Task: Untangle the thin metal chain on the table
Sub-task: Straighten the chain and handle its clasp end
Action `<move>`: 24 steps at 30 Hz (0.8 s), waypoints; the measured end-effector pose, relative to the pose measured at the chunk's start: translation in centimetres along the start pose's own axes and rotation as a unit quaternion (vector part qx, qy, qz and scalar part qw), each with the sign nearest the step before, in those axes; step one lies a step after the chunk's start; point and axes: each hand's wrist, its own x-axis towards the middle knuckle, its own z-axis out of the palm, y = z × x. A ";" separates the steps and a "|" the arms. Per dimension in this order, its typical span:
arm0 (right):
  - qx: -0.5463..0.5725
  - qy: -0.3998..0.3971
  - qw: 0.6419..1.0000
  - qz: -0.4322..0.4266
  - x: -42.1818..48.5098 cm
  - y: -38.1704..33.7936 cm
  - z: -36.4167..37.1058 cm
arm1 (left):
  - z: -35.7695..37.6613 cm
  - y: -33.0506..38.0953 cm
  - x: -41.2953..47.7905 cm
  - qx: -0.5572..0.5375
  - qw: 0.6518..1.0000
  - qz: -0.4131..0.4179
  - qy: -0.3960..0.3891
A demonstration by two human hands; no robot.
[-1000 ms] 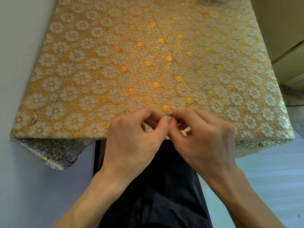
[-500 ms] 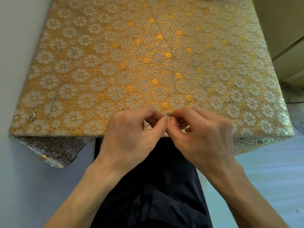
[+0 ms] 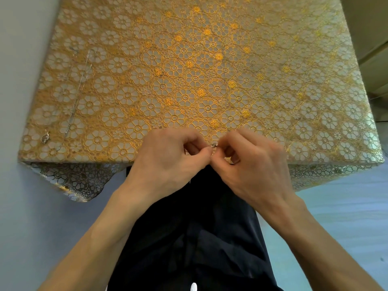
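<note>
A table [image 3: 210,59] under a gold flowered cloth is filling the view, dark clothing [image 3: 199,227] showing below its near edge. Over that edge the left hand [image 3: 168,160] and right hand [image 3: 252,164] are each pinching, thumb against forefinger, a tiny silvery bit of the thin metal chain [image 3: 213,145] between them. Another fine chain [image 3: 77,95] is lying stretched along the table's left side.

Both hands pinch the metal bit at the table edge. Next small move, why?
Probably draw the left hand and right hand slightly apart to loosen the tangle: both pinch the chain at one metal clump, close together. Knot too small to read.
</note>
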 end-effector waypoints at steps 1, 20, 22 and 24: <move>-0.009 0.020 1.000 -0.008 -0.2 -0.1 0.2 | 0.3 -0.1 -0.1 -0.028 1.000 -0.014 0.002; 0.558 -0.338 0.691 0.312 0.1 1.4 -0.6 | -1.3 -2.1 0.0 -0.283 0.934 -0.035 -0.215; 0.564 -0.365 0.679 0.297 0.2 1.5 -0.7 | -1.4 -2.2 -0.1 -0.291 0.928 -0.026 -0.231; 0.567 -0.382 0.673 0.284 0.2 1.7 -0.8 | -1.5 -2.4 -0.1 -0.302 0.922 -0.022 -0.242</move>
